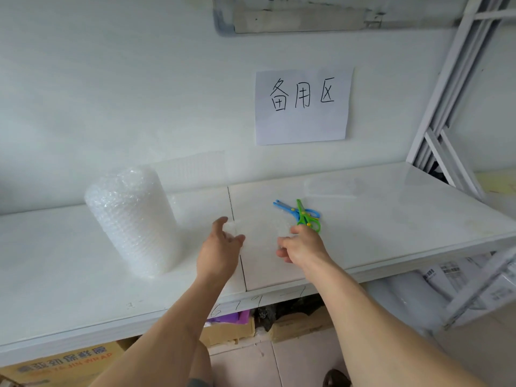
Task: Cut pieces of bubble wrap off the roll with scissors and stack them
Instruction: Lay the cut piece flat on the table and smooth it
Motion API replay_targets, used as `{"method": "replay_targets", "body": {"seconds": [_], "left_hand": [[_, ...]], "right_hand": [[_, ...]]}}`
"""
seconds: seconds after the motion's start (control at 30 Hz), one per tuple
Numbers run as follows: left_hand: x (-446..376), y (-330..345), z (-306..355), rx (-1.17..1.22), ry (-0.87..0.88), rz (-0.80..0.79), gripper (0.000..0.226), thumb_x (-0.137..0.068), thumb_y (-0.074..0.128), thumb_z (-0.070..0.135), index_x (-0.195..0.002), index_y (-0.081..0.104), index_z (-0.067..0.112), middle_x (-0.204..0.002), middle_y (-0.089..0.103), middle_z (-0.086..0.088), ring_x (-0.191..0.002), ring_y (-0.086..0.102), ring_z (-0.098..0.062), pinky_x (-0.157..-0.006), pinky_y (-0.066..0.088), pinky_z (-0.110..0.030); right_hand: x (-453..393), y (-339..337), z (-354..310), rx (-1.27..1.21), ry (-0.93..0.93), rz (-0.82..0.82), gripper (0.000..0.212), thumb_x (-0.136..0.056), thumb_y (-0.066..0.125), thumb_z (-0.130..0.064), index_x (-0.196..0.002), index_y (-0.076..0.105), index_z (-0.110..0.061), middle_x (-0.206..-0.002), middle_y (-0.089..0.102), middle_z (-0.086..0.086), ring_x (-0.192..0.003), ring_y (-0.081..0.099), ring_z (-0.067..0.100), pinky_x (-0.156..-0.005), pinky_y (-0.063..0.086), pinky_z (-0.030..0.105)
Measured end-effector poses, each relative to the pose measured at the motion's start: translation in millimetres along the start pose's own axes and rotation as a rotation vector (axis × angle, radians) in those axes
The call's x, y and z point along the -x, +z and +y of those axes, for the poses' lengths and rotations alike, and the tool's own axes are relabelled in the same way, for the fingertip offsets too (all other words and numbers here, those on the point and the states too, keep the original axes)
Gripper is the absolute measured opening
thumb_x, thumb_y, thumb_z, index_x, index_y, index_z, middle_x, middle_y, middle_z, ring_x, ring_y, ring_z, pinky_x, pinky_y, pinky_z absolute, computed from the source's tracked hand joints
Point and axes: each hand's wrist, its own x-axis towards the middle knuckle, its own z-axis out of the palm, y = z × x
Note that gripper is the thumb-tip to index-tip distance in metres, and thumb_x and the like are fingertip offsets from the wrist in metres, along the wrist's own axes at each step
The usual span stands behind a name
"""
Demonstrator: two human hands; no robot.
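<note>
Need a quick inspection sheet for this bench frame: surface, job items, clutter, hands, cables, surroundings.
Surface: white shelf, seam down the middle.
Job's things: bubble wrap roll upright at left; blue scissors and green scissors crossed at right; cut piece flat between the hands.
Clutter: nothing seen.
Grippers: left hand and right hand at the piece's edges; grip unclear.
Cables: nothing seen.
Surroundings: paper sign on wall; boxes below; metal frame at right.
</note>
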Motion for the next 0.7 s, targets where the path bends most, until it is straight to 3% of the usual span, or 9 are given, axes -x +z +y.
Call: {"method": "replay_targets", "body": {"seconds": [0.1,0.2,0.27,0.33,0.47,0.6,0.7], "left_hand": [[-11,10,24,-0.087,0.079,0.002,0.048,-0.096,0.05,0.034,-0.14,0.037,0.022,-0.075,0.054,0.012,-0.09,0.06,-0.024,-0.078,0.049,-0.039],[-28,24,52,-0.204,0.151,0.037,0.045,-0.098,0.041,0.042,-0.139,0.039,0.022,-0.083,0.057,0.016,-0.101,0.06,-0.023,-0.076,0.042,-0.032],[-46,40,69,-0.297,0.194,0.072,0.042,-0.098,0.039,0.044,-0.133,0.048,0.024,-0.107,0.064,0.009,-0.106,0.06,-0.022,-0.076,0.038,-0.031],[-64,60,85,-0.393,0.239,0.055,0.036,-0.098,0.038,0.042,-0.123,0.057,0.025,-0.118,0.063,0.004,-0.104,0.06,-0.023,-0.074,0.037,-0.03],[-96,108,112,-0.571,0.355,-0.048,0.033,-0.099,0.036,0.036,-0.108,0.063,0.02,-0.108,0.062,-0.001,-0.096,0.059,-0.027,-0.068,0.036,-0.031],[-127,152,130,-0.633,0.425,-0.067,0.033,-0.098,0.036,0.035,-0.103,0.063,0.016,-0.103,0.061,-0.004,-0.094,0.06,-0.029,-0.069,0.039,-0.032],[-148,179,137,-0.673,0.468,-0.065,0.032,-0.098,0.036,0.034,-0.104,0.062,0.015,-0.103,0.061,-0.004,-0.094,0.059,-0.029,-0.068,0.039,-0.032]], "right_hand": [[-18,-19,-13,-0.067,-0.055,0.04,0.007,-0.091,0.053,-0.003,-0.092,0.056,-0.01,-0.07,0.057,0.007,-0.05,0.057,0.015,-0.047,0.045,0.023],[-43,-47,-25,-0.053,-0.126,0.151,0.024,-0.092,0.055,-0.006,-0.069,0.054,-0.011,-0.064,0.06,0.009,-0.054,0.06,0.022,-0.055,0.05,0.033],[-63,-70,-30,-0.055,-0.142,0.22,0.028,-0.09,0.057,-0.006,-0.063,0.053,-0.015,-0.063,0.062,0.01,-0.056,0.062,0.025,-0.064,0.054,0.04],[-84,-92,-32,-0.059,-0.13,0.267,0.022,-0.09,0.056,-0.007,-0.069,0.054,-0.014,-0.064,0.061,0.007,-0.054,0.063,0.019,-0.064,0.054,0.037],[-129,-125,-30,-0.084,-0.12,0.33,0.004,-0.091,0.054,-0.011,-0.093,0.056,-0.011,-0.067,0.061,0.002,-0.054,0.065,0.013,-0.06,0.051,0.032],[-171,-144,-27,-0.098,-0.124,0.366,0.008,-0.089,0.052,-0.012,-0.097,0.055,-0.012,-0.067,0.061,0.0,-0.056,0.066,0.014,-0.067,0.053,0.035],[-198,-155,-22,-0.077,-0.122,0.376,0.006,-0.09,0.051,-0.013,-0.095,0.053,-0.013,-0.072,0.062,0.002,-0.055,0.066,0.014,-0.062,0.048,0.031]]}}
